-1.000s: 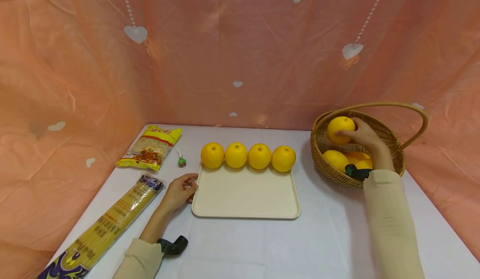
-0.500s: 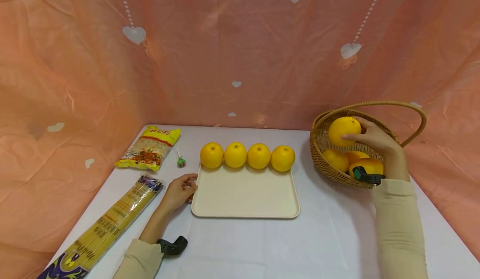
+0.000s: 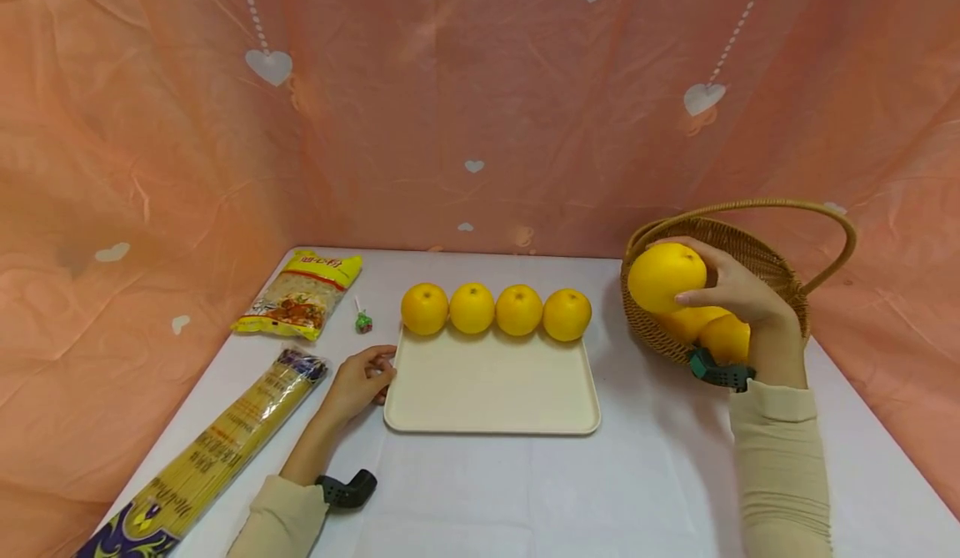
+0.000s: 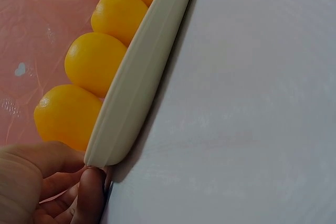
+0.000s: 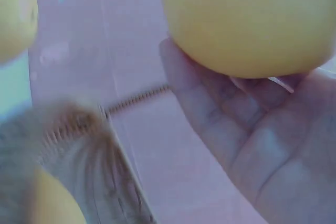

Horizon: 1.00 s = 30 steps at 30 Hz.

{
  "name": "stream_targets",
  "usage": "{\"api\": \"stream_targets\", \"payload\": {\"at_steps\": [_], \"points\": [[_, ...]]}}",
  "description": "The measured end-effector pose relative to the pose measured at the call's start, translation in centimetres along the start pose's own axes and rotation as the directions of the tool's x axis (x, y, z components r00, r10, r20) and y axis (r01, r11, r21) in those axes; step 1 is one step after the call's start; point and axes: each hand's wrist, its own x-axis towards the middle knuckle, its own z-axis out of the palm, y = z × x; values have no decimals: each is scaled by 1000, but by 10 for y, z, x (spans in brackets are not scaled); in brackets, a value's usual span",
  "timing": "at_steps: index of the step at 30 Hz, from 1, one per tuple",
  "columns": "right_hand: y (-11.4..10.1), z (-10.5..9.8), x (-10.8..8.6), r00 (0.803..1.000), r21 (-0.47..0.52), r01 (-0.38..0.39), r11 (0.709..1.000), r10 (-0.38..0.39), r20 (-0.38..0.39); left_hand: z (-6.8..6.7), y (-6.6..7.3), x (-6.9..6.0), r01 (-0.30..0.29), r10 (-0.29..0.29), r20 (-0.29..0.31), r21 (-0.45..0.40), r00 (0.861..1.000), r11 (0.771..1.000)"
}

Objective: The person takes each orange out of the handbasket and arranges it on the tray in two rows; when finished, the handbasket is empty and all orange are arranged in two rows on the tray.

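head: high, forward-down | left wrist: close, head shares tray (image 4: 135, 85) | right wrist: close, head shares basket (image 5: 100, 177)

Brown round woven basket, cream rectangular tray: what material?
Brown round woven basket: likely rattan or wicker, low sheen, interlaced strands visible; plastic imitation possible. Cream rectangular tray: probably moulded plastic, matte, judging by its smooth, uniform wall and rounded corners.

Left forearm (image 3: 307, 451) slants inward, beige sleeve (image 3: 283, 515) ending short of wrist. Left hand (image 3: 358, 384) low, fingers bent, thumb and index finger pinching. Right arm (image 3: 780, 470) reaches farther forward, also beige-sleeved; right wrist (image 3: 782, 349) bent inward. Right hand (image 3: 737, 283) raised, gripping: thumb (image 3: 701, 297) on near side, fingers curled opposite. Palm partly visible in right wrist view.
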Motion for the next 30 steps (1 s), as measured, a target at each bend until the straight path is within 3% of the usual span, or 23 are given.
{"api": "stream_targets", "payload": {"at_steps": [4, 13, 19, 30], "points": [[0, 22, 14, 996, 52, 85, 995, -87, 32, 0, 0, -1, -3, 3, 0, 11, 1000, 1000], [4, 86, 52, 985, 97, 171, 981, -173, 11, 0, 3, -1, -6, 6, 10, -11, 1000, 1000], [10, 124, 82, 973, 46, 231, 972, -231, 1, 0, 1, -1, -4, 4, 9, -8, 1000, 1000], [16, 186, 115, 975, -98, 221, 970, -223, -9, -1, 2, -1, 5, -5, 0, 6, 1000, 1000]]}}
